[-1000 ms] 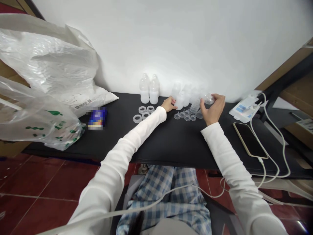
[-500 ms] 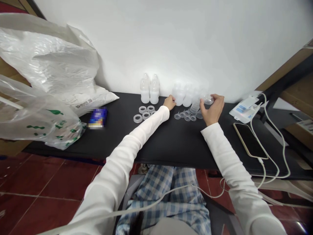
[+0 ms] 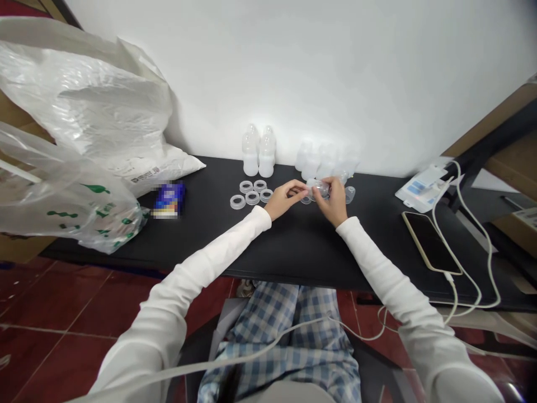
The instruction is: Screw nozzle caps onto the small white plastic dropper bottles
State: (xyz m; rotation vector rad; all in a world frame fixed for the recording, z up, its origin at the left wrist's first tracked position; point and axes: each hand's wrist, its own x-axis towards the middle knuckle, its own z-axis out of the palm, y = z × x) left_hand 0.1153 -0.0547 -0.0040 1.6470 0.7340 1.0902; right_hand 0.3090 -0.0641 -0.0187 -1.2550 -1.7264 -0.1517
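My right hand is closed around a clear dome-shaped bottle cap held on its side above the table. My left hand meets the cap's left end, its thumb and fingers pinched together; what lies between them is too small to make out. Behind my hands stands a group of frosted baby bottles. Clear teats lie on the table, mostly hidden by my hands. Another clear cap rests right of my right hand. Several white collar rings lie to my left hand's left.
Several capped baby bottles stand upright by the wall. Farther left are a blue packet and large plastic bags. On the right lie a phone with a white cable and a white-and-blue package.
My right hand has moved left and toward me with the clear cap. My left hand has come back from the bottles toward me, and both hands now meet at the cap.
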